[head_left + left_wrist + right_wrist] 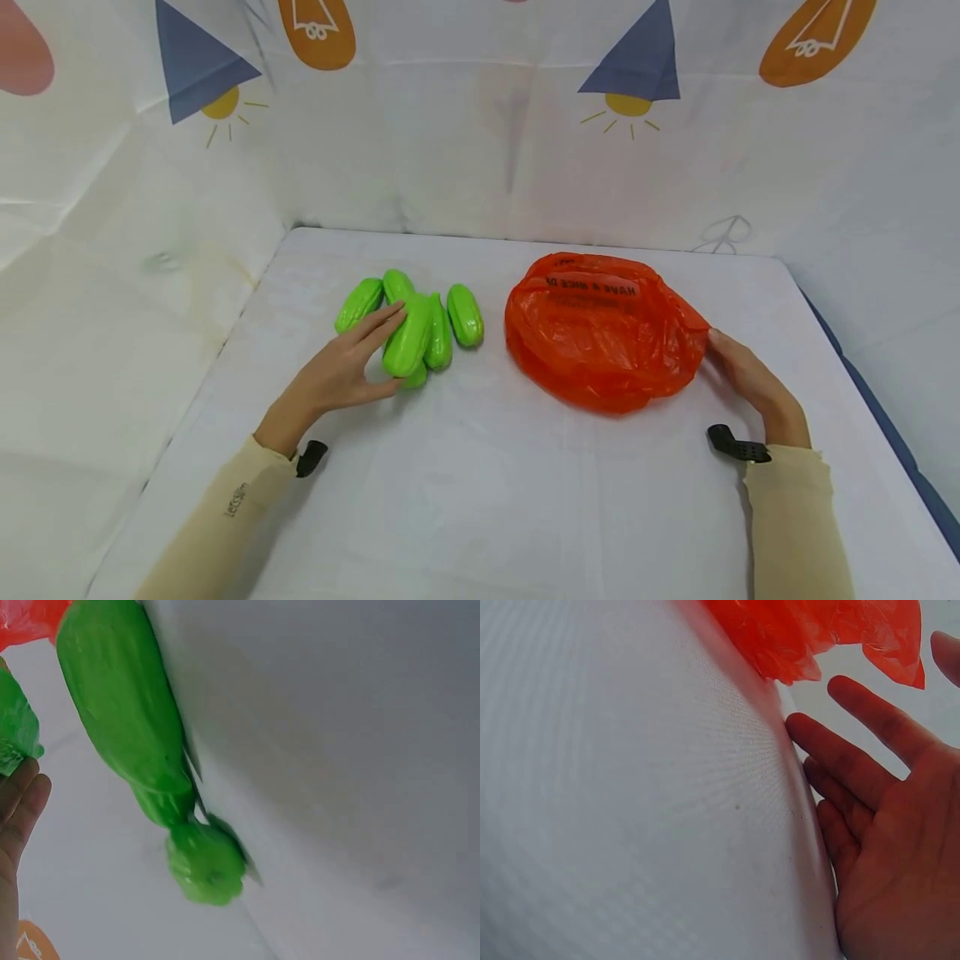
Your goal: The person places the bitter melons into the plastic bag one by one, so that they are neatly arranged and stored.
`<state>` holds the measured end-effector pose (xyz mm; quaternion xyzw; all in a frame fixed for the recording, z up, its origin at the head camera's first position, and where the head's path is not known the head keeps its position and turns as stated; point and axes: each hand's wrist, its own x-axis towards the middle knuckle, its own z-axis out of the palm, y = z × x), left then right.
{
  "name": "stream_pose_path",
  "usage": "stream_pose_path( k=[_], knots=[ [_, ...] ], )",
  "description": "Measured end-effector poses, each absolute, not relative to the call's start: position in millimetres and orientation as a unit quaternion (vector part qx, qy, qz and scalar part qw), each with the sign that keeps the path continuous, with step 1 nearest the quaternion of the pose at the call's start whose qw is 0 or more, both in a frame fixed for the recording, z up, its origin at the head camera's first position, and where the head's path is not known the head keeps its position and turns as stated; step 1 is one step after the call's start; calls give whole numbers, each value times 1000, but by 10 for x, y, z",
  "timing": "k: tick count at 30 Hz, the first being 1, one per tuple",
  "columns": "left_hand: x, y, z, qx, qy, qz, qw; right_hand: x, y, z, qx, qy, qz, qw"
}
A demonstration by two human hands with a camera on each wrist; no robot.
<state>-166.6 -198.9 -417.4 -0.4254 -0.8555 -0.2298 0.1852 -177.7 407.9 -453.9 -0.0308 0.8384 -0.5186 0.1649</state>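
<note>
So the gourd [408, 340] in question is the glossy green one on the left side of the table [480, 500], set in among a bunch of other gourds [465, 317]; it overlaps a couple of them in the head view, and whether it's fully lifted can't be told. Judging by the shine and the even colour, it's probably moulded plastic or foam, so light, fairly stiff and pretty hard to break, but that slick skin might slide a bit if it's squeezed near a tapered end. Best grabbed across the fat middle, honestly, with fingers on one side and thumb on the other. That's roughly what's being done: it's held by the left hand [333, 375], which is reached in from the near left, fingers laid along the far side and thumb tucked at the near end, so clamped on the gourd. Off to the right sits the red bag [607, 333], thin, crinkly and floppy by the look of it, so next to no weight, easily torn if it's yanked, and best taken by the rim. Its right edge is met by the right hand [756, 387], angled in from the near right with the fingers fairly straight and spread from the thumb in the wrist view; no firm pinch is shown there.
</note>
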Motion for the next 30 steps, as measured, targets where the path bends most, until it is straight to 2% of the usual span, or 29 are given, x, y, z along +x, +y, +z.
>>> stream_pose_path(
  k=[7,24,30],
  knots=[
    [-1768,-1681,-4081,-437,-844,-239,200,-1780,4078,-4535,-28,844,-510,164],
    [-1946,-1044,-3903,-478,-832,-240,148,-1816,4053,-4509,-2,842,-507,182],
    [-1962,-916,-3842,-488,-826,-235,154,-1819,4062,-4515,-1,838,-514,184]
  ],
)
